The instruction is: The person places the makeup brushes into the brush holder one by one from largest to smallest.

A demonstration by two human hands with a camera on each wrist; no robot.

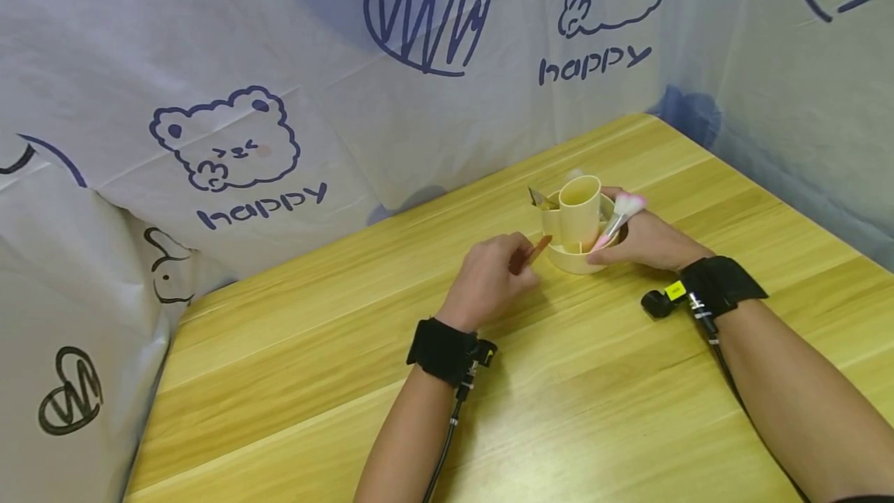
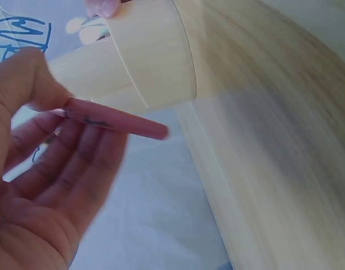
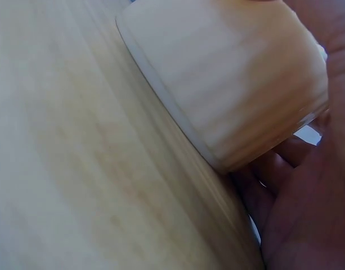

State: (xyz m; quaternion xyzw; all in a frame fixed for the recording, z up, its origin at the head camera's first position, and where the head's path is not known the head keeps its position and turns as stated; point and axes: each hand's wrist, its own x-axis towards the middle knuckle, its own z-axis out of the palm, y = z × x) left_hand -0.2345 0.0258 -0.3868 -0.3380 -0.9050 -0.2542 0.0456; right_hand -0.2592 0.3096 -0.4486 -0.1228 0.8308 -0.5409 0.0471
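Note:
A cream desk organizer (image 1: 579, 216) with a tall round cup and lower compartments stands on the table. My right hand (image 1: 653, 243) grips it from the right side, the thumb at the front of its low base. In the right wrist view the organizer's smooth wall (image 3: 234, 73) fills the space beside my fingers. A makeup brush (image 1: 620, 217) with pink and white bristles leans out of the right compartment. Just left of the organizer, my left hand (image 1: 489, 274) pinches a slim reddish stick (image 2: 119, 119) with dark markings, its free end sticking out past the fingers.
A grey, pointed flat thing (image 1: 536, 197) pokes up from the organizer's left compartment. The wooden table (image 1: 314, 363) meets a white cloth wall (image 1: 335, 123) with bear and heart drawings behind the organizer. Each wrist wears a black strap with a camera and cable.

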